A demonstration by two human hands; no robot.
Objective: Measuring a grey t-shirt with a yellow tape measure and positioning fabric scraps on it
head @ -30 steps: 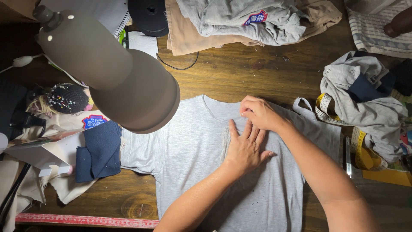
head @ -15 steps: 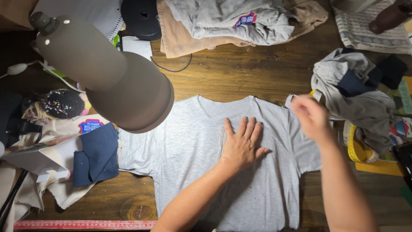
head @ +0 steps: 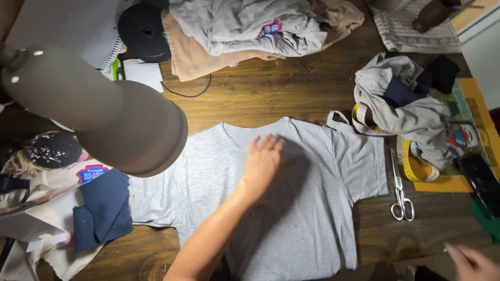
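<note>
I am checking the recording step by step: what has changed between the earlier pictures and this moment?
The right hand left the neckline of the grey cotton T-shirt and withdrew to the lower right corner, off the shirt. The left hand stayed flat on the shirt's chest, sliding slightly toward the collar. Neither hand grips anything. The shirt still lies spread on the wooden table, and the steel scissors remain untouched beside its sleeve.

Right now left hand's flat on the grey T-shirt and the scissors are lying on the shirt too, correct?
Not quite. The left hand is flat on the grey T-shirt, but the scissors lie on the bare wooden table, just off the shirt's sleeve edge. The head view shows it.
</note>
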